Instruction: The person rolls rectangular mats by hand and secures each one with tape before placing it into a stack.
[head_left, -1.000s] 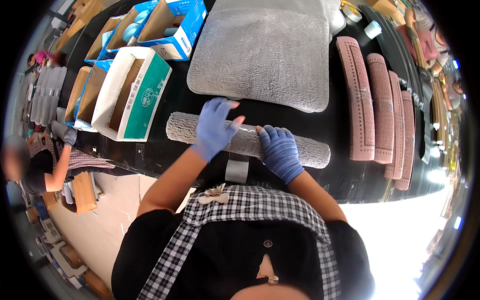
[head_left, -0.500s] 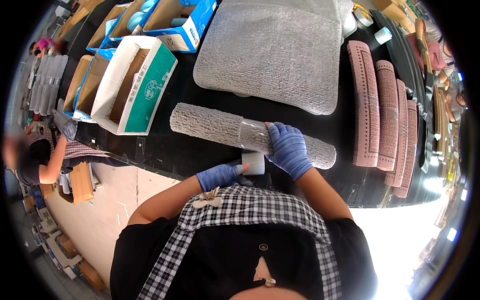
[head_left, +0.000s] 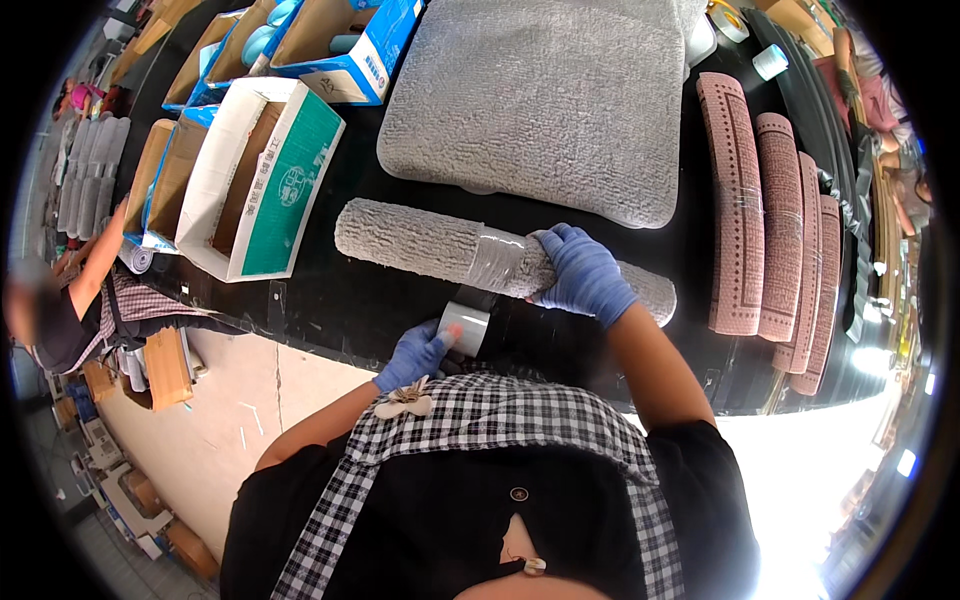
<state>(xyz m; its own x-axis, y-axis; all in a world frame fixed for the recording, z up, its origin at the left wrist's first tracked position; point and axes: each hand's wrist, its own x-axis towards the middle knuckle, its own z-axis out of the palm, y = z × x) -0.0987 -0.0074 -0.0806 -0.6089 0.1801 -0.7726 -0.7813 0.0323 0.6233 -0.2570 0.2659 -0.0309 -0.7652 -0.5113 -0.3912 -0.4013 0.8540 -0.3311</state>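
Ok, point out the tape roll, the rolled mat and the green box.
tape roll [head_left: 466, 327], head view, its outer side.
rolled mat [head_left: 410, 238], head view, left half.
green box [head_left: 292, 187], head view, green side panel.

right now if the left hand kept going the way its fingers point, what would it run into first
The left hand points right, already at the tape roll at the table edge. Its strip leads up to the rolled grey mat, held by the right hand. Depth is unclear.

A grey rolled mat [head_left: 420, 240] is lying lengthwise across the near part of the black table, a band of clear tape shining around its middle. A tape roll [head_left: 465, 328] is hanging just near of it, its strip running up to the band.
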